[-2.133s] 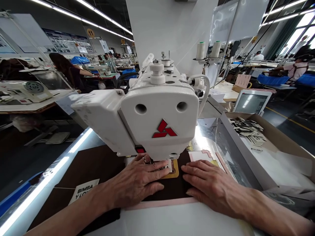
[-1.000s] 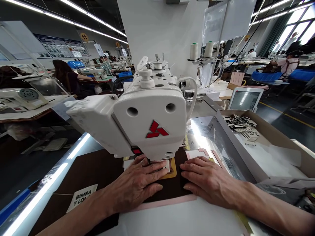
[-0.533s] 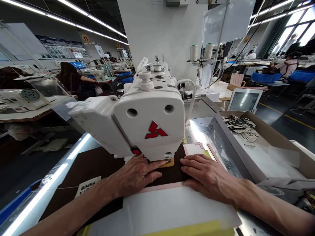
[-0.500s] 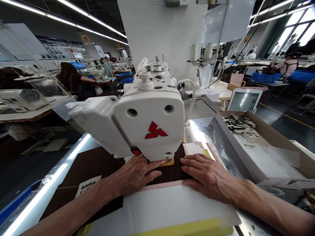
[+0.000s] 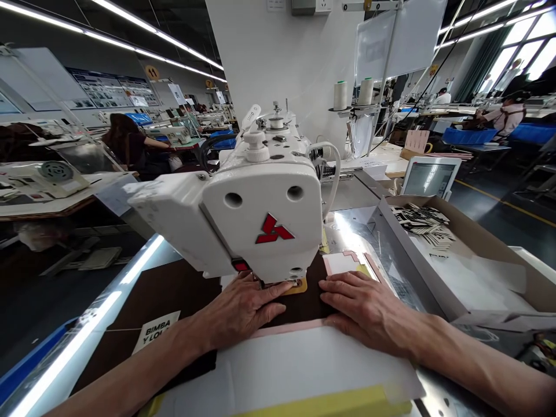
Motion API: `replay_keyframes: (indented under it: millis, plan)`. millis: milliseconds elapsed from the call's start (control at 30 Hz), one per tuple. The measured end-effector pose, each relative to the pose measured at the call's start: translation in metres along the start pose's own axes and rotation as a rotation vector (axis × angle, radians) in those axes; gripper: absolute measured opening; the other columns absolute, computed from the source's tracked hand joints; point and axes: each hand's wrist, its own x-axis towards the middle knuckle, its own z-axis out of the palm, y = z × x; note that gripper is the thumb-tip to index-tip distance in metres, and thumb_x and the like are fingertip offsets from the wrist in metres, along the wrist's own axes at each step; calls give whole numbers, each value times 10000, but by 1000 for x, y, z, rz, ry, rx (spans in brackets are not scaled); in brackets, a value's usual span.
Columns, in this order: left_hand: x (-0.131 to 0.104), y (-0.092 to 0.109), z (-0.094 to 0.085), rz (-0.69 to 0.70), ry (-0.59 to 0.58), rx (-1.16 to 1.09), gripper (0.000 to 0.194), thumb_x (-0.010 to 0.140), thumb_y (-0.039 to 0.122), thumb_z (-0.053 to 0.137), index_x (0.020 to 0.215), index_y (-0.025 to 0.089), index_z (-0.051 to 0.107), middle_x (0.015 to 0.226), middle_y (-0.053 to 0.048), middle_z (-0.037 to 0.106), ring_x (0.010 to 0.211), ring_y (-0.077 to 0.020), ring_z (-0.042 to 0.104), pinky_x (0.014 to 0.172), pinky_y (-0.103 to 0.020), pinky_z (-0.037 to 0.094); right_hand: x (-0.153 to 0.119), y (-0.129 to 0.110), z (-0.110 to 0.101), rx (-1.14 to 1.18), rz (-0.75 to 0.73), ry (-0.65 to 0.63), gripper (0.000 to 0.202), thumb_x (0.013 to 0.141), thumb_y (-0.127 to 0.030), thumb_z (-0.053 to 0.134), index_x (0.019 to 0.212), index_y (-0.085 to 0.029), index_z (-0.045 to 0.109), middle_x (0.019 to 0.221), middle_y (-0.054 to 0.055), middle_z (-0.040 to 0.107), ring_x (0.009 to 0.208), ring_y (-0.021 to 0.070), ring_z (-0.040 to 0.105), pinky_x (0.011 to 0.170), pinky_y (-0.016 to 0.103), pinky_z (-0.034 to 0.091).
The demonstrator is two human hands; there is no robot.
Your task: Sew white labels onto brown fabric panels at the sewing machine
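Under the head of a white sewing machine (image 5: pixel 263 202) lies dark brown fabric (image 5: pixel 304 307). My left hand (image 5: pixel 247 304) rests on the fabric with its fingers stretched out, the index fingertip close to a yellow plate (image 5: pixel 297 286) below the needle area. My right hand (image 5: pixel 362 310) lies flat on the fabric to the right of the needle area, fingers extended. A white template sheet (image 5: pixel 313 365) with a pink edge and a yellow strip covers the near part of the fabric. Beside my left forearm, a white label (image 5: pixel 156 330) reading "BIMBA Y LOLA" sits on the fabric.
On the right stands a cardboard box (image 5: pixel 490 260) holding many black-and-white labels (image 5: pixel 428 226). A screen (image 5: pixel 430 176) is behind it. Two thread cones (image 5: pixel 341 95) stand at the back. A bright light strip (image 5: pixel 93 321) runs along the left edge. Other people work farther off.
The view has shifted very slightly, and a little more of the label by my left forearm shows. Both hands stay in nearly the same place on the fabric.
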Motion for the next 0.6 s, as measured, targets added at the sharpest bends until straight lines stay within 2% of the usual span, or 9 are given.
replay_keyframes:
  millis: [133, 200, 300, 400, 500, 600]
  plan:
    - [1, 1, 0, -10, -14, -9, 487, 1102, 457, 484, 1570, 320, 498, 1204, -21, 788, 843, -214, 722, 954, -384, 540, 0, -1, -1, 8, -11, 2, 329, 1093, -350, 574, 1323, -140, 677, 1396, 135, 689, 1298, 309, 630, 1067, 505, 534]
    - [-1, 3, 0, -10, 6, -5, 483, 1109, 445, 474, 1570, 304, 498, 1191, -32, 786, 850, -209, 719, 965, -386, 541, 0, -1, -2, 6, -19, 8, 318, 1090, -348, 582, 1312, -142, 680, 1389, 135, 692, 1297, 301, 632, 1057, 498, 540]
    - [-11, 2, -3, -20, 108, 10, 447, 1112, 402, 474, 1539, 288, 542, 1151, -57, 776, 1015, -234, 713, 992, -388, 539, 1, 0, -3, -8, -28, 32, 294, 1083, -345, 595, 1279, -150, 695, 1348, 134, 711, 1264, 295, 652, 1035, 485, 551]
    - [-30, -1, -6, -34, 229, 33, 390, 1092, 395, 530, 1448, 274, 637, 1225, -72, 751, 1205, -266, 667, 1065, -400, 522, 1, -1, -9, -26, -25, 57, 258, 1080, -327, 590, 1232, -157, 712, 1260, 135, 738, 1171, 288, 690, 987, 464, 568]
    - [-51, -3, -11, -38, 261, 20, 345, 1074, 397, 584, 1365, 246, 690, 1363, -65, 707, 1317, -256, 621, 1130, -373, 495, -3, -7, -19, -22, -15, 36, 222, 1090, -298, 563, 1179, -170, 720, 1177, 123, 748, 1085, 263, 705, 936, 426, 575]
    - [-64, 3, -12, -70, 252, -11, 351, 1075, 407, 589, 1394, 280, 665, 1451, -33, 660, 1367, -238, 587, 1146, -357, 490, -13, -13, -25, -16, 1, 3, 215, 1095, -294, 549, 1183, -186, 713, 1170, 100, 742, 1056, 259, 697, 916, 426, 564]
